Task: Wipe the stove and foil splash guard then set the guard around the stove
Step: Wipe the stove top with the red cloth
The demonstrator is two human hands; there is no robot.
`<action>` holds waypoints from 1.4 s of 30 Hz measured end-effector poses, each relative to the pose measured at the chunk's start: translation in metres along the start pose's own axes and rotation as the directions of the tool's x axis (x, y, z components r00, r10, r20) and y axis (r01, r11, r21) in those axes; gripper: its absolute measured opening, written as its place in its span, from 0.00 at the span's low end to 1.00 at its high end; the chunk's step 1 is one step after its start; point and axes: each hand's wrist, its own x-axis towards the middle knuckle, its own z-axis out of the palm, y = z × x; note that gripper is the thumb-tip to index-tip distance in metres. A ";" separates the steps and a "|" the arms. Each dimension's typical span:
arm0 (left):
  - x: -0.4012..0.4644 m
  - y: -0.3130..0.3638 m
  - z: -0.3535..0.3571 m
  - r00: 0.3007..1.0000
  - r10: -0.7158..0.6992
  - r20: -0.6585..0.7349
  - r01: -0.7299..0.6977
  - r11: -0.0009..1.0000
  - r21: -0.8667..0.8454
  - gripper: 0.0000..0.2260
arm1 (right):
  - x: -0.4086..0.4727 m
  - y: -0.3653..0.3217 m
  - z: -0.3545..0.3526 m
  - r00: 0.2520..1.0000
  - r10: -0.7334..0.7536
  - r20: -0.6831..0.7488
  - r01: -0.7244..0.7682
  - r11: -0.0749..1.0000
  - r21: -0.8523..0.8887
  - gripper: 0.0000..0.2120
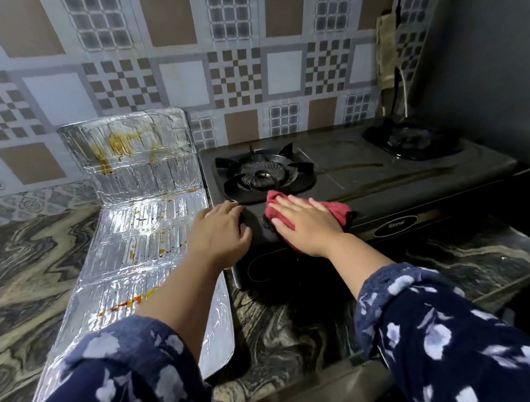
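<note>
A black two-burner gas stove (378,177) sits on the marble counter against the tiled wall. My right hand (304,223) lies flat, fingers straight, pressing a red cloth (338,209) onto the stove's front left top, just in front of the left burner (264,173). My left hand (221,230) rests on the stove's front left corner with fingers loosely bent over the edge. The foil splash guard (137,230), stained with orange-brown streaks, lies unfolded on the counter left of the stove, its far panel standing up against the wall.
The right burner (413,139) sits at the stove's far right near a dark wall. A cloth strip and a cord (386,52) hang in the back right corner. The marble counter (33,271) stretches left of the foil; its front edge runs below my arms.
</note>
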 end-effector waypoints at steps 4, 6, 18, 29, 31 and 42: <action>0.017 0.038 -0.001 0.996 0.087 -0.008 -0.087 0.996 -0.031 0.24 | -0.002 0.021 -0.003 0.999 0.039 -0.012 -0.039 0.999 -0.016 0.25; 0.026 0.052 0.000 0.995 0.103 0.011 -0.102 0.993 -0.065 0.21 | -0.002 0.031 -0.005 0.998 0.056 -0.007 -0.056 0.998 -0.016 0.25; 0.080 0.115 0.001 0.994 0.058 0.095 -0.044 0.989 -0.138 0.18 | -0.006 0.151 -0.034 0.974 0.223 0.040 -0.223 0.975 -0.020 0.27; 0.118 0.178 0.007 0.996 0.010 0.089 0.004 0.989 -0.151 0.19 | 0.006 0.186 -0.040 0.992 0.119 0.045 -0.119 0.993 0.005 0.26; 0.128 0.200 0.009 0.994 0.032 0.104 -0.014 0.986 -0.166 0.18 | -0.004 0.200 -0.041 0.996 0.087 0.010 -0.087 0.996 0.011 0.26; 0.180 0.297 0.026 0.969 0.180 0.169 -0.139 0.964 -0.227 0.19 | -0.034 0.321 -0.060 0.938 0.341 -0.060 -0.341 0.940 0.020 0.29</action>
